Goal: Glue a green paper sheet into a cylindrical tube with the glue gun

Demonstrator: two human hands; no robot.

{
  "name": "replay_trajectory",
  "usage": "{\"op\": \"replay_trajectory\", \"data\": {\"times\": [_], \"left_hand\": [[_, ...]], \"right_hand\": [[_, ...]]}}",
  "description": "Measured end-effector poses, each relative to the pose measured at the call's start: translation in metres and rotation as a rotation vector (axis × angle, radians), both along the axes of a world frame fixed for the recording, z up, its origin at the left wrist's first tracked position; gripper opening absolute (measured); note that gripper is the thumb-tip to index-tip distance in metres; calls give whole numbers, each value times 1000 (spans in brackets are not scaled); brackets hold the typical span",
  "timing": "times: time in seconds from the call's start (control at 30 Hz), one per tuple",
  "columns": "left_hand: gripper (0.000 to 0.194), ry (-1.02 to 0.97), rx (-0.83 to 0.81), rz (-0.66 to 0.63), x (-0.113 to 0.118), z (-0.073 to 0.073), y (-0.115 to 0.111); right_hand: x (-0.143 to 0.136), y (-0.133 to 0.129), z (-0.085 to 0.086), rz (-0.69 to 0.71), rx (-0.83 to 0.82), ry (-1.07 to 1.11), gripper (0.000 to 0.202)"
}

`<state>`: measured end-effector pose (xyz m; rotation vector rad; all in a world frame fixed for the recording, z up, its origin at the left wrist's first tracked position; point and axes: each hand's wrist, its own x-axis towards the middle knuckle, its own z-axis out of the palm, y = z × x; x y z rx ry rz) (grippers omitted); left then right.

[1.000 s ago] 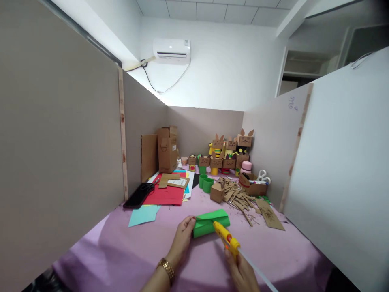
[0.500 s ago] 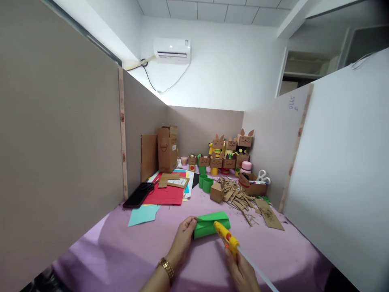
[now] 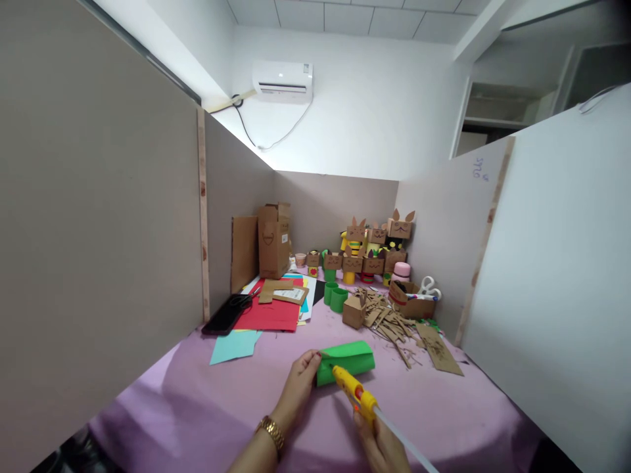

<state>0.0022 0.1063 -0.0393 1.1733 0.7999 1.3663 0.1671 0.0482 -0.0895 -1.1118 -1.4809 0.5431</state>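
Note:
My left hand [image 3: 300, 381], with a gold watch on its wrist, pinches the left end of a rolled green paper tube [image 3: 352, 358] over the pink-purple cloth. The tube lies sideways, and a seam runs along its near side. In my right hand [image 3: 377, 440] is a yellow glue gun [image 3: 355, 393], its nozzle against the seam near the tube's left part. A whitish glue stick trails from the back of the gun toward the lower right.
Two green rings [image 3: 338, 300], a small cardboard box [image 3: 353, 312] and cardboard strips [image 3: 387, 322] lie beyond the tube. Red paper [image 3: 273, 320] and a black phone [image 3: 223, 316] are at left. Cardboard animal figures [image 3: 353, 263] stand at the back; partitions flank the table.
My right hand and the glue gun have moved left along the seam, toward my left hand. The view has shifted slightly. My left hand keeps its hold on the tube.

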Motion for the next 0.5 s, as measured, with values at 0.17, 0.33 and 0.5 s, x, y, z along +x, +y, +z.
{"op": "replay_trajectory", "data": {"times": [0.17,0.33,0.5], "left_hand": [[32,-8,4,-7,0,-2,1],[28,-17,14,-9,0,-1,-1],[26,-25,7,-11,2,0,-3]], "right_hand": [[-6,-1,-1,-10,5,-19,52],[-13,-4,2,17,4,-5,54],[-14,-5,2,8,-20,-37,58]]}}
